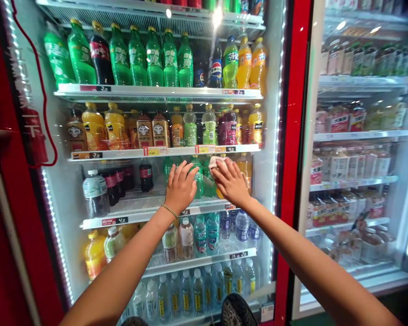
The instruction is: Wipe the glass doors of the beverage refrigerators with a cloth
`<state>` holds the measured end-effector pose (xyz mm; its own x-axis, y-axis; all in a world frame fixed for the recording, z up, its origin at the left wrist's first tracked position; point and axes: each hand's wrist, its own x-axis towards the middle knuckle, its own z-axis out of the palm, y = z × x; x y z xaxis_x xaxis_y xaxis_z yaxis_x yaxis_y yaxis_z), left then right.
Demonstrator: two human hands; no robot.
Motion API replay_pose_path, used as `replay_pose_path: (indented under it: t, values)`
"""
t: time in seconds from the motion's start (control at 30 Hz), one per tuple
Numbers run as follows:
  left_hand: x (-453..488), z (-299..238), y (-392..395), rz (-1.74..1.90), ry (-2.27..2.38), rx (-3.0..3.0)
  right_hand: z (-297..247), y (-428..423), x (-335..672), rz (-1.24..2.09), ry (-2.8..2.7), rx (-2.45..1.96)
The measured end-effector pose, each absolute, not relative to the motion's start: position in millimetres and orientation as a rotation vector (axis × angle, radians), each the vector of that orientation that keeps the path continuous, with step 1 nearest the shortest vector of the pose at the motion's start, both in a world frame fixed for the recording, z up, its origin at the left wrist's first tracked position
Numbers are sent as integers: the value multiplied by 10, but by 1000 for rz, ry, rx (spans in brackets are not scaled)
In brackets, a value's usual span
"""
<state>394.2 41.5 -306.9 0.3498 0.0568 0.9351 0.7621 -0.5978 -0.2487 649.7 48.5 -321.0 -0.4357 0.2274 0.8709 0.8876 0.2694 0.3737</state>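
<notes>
Both arms reach forward to the glass door of a lit drinks cooler. My left hand, with a thin band at the wrist, has its fingers spread and appears to rest against the glass. Beside it, my right hand presses a crumpled pale cloth to the glass under its fingers. Behind the hands, partly hidden by them, stand green bottles on the middle shelf. Whether the left palm touches the glass fully cannot be made out.
Shelves above hold green soda bottles and juice bottles; clear water bottles fill the bottom. A red frame divides this cooler from a second one at right. A red cord hangs at left. A dark patterned shoe shows below.
</notes>
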Motion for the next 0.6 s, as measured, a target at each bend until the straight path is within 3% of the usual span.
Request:
replay_pose_path:
  t: [0.13, 0.37, 0.6]
  values:
    - [4062, -3129, 439, -1257, -661, -1946, -3503, 416, 6744, -1252, -2043, -956]
    - [4371, -3115, 443, -1283, -623, -1976, -3058, 473, 7026, -1116, -1680, -1165]
    - [4564, -3290, 457, -1293, -613, -2049, -3813, 346, 7122, -1163, -1876, -1175]
